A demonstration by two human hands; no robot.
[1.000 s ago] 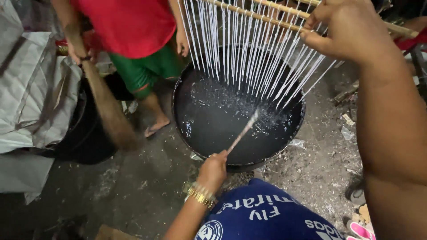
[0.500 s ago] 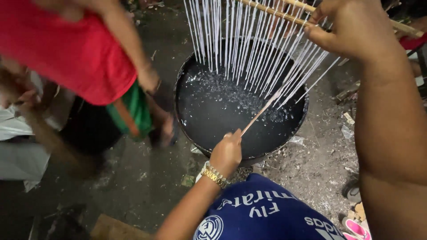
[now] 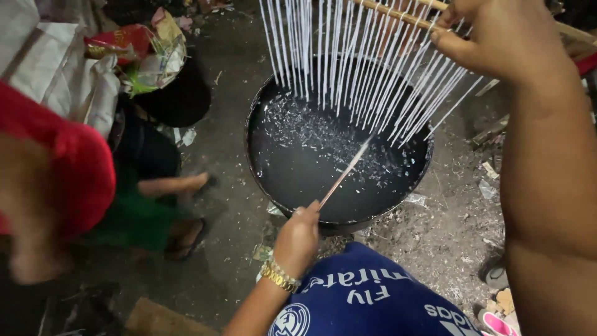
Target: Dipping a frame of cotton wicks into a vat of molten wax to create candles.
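Round black pan (image 3: 267,168) of dark liquid – flecked white – sits on gritty dirt ground (image 3: 448,230). White strings (image 3: 354,56) hang above it from wooden rods (image 3: 398,14). Right hand (image 3: 504,37) grips the rods, fingers closed. Left hand (image 3: 297,239) pinches a thin stick (image 3: 345,171) – tip over the liquid. At the left edge a blurred person (image 3: 56,186) is cut off.

I have a single view, from the camera on my head, tilted steeply down and slightly forward. It sits close above my chest, so my blue shirt (image 3: 367,298) fills the bottom edge. The round black metal basin of dark liquid (image 3: 273,180) on the dirt ground (image 3: 217,261) lies near, upper centre.
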